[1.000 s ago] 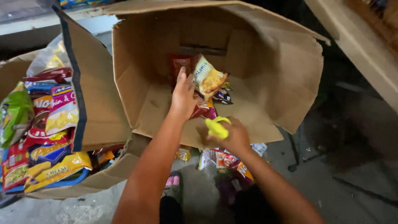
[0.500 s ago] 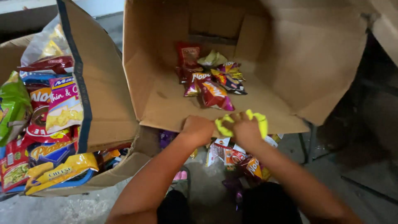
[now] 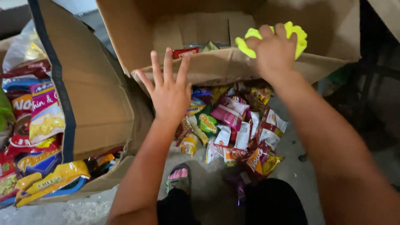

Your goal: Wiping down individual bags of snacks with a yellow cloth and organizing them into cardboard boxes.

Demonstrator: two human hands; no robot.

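My left hand (image 3: 170,89) is spread open, palm down, over the front flap of a large cardboard box (image 3: 216,66), holding nothing. My right hand (image 3: 273,49) grips a bright yellow-green packet (image 3: 299,35) above the same flap, to the right. Inside the box, at the back, a red packet (image 3: 185,52) and a green one (image 3: 210,46) show. Below the flap a pile of colourful snack packets (image 3: 233,127) lies on the floor between my arms.
A second cardboard box (image 3: 83,104) with a dark blue edge stands at the left, with many snack bags (image 3: 37,125) beside and under it. My foot in a pink-strapped sandal (image 3: 179,177) rests on the grey concrete floor. Dark metal legs stand at the right.
The view has dropped closer to the box. My right hand rose with the yellow-green packet to the box flap. My left hand opened and lifted over the flap's left part.
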